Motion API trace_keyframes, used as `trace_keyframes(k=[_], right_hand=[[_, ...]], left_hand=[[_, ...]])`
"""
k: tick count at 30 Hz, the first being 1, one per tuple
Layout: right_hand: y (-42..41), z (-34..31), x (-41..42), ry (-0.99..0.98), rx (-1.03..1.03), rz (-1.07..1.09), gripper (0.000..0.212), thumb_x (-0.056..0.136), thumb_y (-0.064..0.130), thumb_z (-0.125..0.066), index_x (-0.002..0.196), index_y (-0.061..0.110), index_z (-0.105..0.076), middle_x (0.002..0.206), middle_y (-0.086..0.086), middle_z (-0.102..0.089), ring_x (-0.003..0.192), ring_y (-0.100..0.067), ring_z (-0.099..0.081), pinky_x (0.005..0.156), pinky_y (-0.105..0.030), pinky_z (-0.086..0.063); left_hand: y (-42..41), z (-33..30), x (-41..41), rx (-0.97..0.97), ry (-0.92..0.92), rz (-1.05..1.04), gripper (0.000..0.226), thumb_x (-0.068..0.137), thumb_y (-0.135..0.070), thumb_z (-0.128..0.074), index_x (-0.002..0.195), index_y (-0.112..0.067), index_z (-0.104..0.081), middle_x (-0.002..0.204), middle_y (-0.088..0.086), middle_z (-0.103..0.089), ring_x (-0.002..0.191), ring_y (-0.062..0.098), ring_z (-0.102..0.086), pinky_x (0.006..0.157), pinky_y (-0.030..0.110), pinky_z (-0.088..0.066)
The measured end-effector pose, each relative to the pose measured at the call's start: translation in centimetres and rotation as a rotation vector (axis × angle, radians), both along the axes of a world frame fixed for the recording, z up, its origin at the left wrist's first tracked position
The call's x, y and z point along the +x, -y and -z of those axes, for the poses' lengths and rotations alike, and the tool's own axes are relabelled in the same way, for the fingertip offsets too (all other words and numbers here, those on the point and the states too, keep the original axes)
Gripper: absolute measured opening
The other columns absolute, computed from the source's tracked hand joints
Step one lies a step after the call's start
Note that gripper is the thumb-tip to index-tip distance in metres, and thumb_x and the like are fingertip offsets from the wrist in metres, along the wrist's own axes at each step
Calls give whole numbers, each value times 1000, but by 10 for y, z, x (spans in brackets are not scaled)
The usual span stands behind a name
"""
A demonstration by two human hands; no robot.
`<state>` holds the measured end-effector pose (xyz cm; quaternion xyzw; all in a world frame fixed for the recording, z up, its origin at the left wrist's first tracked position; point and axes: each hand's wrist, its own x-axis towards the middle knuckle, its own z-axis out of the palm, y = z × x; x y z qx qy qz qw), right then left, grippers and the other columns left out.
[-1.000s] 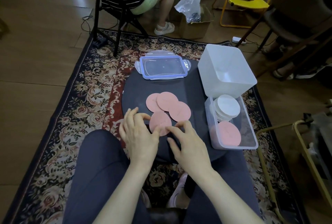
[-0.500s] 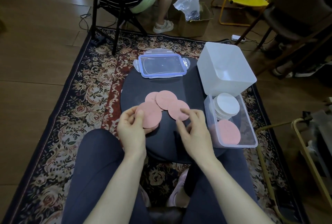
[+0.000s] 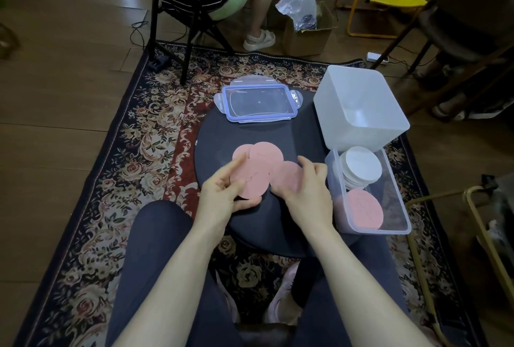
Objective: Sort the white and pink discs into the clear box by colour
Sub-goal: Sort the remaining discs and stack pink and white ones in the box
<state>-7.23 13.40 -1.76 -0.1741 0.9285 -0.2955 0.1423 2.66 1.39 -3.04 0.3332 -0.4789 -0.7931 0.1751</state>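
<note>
The landmark is the clear rectangular plastic box (image 3: 370,224), which stands at the right edge of the round dark counter (image 3: 278,224). Its far half holds a stack of white discs (image 3: 361,168); its near half holds flat pink discs (image 3: 364,209).

The left hand (image 3: 222,196) pinches one thin round pink disc (image 3: 251,181) between thumb and curled fingers, held up and tilted. This disc lies well left of the box. The right hand (image 3: 303,191) lies between that disc and the box, fingers curled over the edge of a second pink disc (image 3: 289,178) on the counter; whether it is already lifted cannot be told. Two more overlapping pink discs (image 3: 264,153) lie on the counter left of the box, beyond both hands.

Judgement: the right hand is the nearer to the box. The pink section lies directly to its right, so a short rightward carry should serve. The discs have no long axis; only flatness matters at release.
</note>
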Motion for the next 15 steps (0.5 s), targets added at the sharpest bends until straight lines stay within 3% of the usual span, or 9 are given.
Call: trace_keyframes(k=[2,4,7,11,15], right_hand=[[-1,0,-2,35,-10,19,58,77,36,-72,126,22,-45,121,1,-43,100,-26,-56,76,-35,-41],[-3,1,-1,63,-77,-7,30,85,26,-65,109,17,-50,110,-1,-50,96,-25,-53,73,-32,-37],[-9,5,2,57,-240,39,4,92,15,-53,91,13,-49,89,-1,-56,82,-21,-49,64,-30,-30],[-16,2,7,217,-529,200,15,93,21,-56,80,15,-50,63,4,-51,56,-13,-45,55,-25,-35],[-14,-2,8,476,-656,139,24,93,20,-58,75,8,-48,51,-1,-43,38,-8,-30,37,-19,-24]], left_hand=[[0,1,1,9,-16,-7,48,96,7,-46,127,-27,-60,125,0,-63,96,13,-69,69,37,-60],[1,2,2,9,-26,-12,47,96,6,-46,130,-25,-58,125,1,-63,98,13,-69,71,38,-60],[1,2,3,8,-38,-20,48,97,5,-45,127,-31,-57,125,2,-63,101,15,-68,72,39,-60],[0,2,2,15,-25,-40,39,97,4,-46,121,-24,-58,119,5,-66,98,17,-69,68,36,-60],[-2,2,1,-11,3,-28,23,98,-3,-50,114,-15,-60,107,7,-69,86,16,-71,64,35,-61]])
